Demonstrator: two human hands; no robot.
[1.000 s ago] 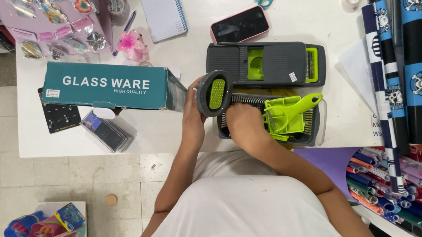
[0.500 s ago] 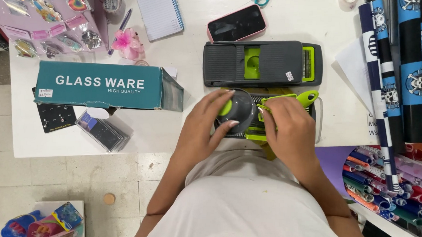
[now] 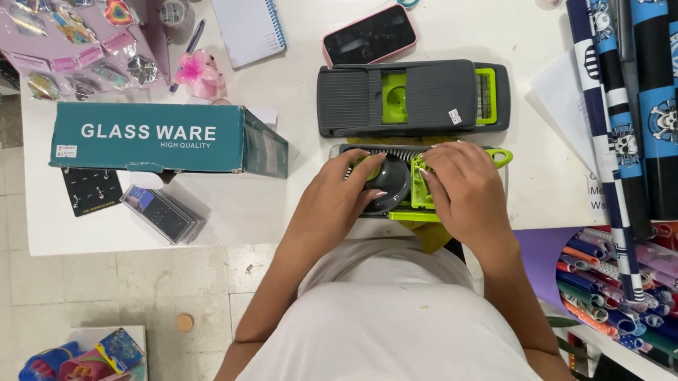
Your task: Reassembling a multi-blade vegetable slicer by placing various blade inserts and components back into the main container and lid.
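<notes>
Both hands have closed in further over the tray since half a second ago, and the left hand [image 3: 337, 200] now curls round the dark round holder [image 3: 386, 182], thumb and fingers wrapped on its smooth domed plastic. Beside it, the right hand [image 3: 463, 191] lies flat with fingers bent over the lime-green insert [image 3: 418, 193], pressing rather than gripping; whether it truly clasps anything I cannot tell. These pieces sit in a grey tray [image 3: 403, 152] with a ribbed edge, at the near edge of the white table [image 3: 306, 73], right against the person's body. Left of it lies a long teal cardboard box [image 3: 156, 136] with white lettering and a small white sticker, with clear plastic sleeves [image 3: 161, 213] below. Just beyond the tray rests the flat grey slicer board [image 3: 429, 95] with lime-green panels and a small white label. Farther off are a pink-cased phone [image 3: 370, 34] and a spiral notepad [image 3: 247, 19]
</notes>
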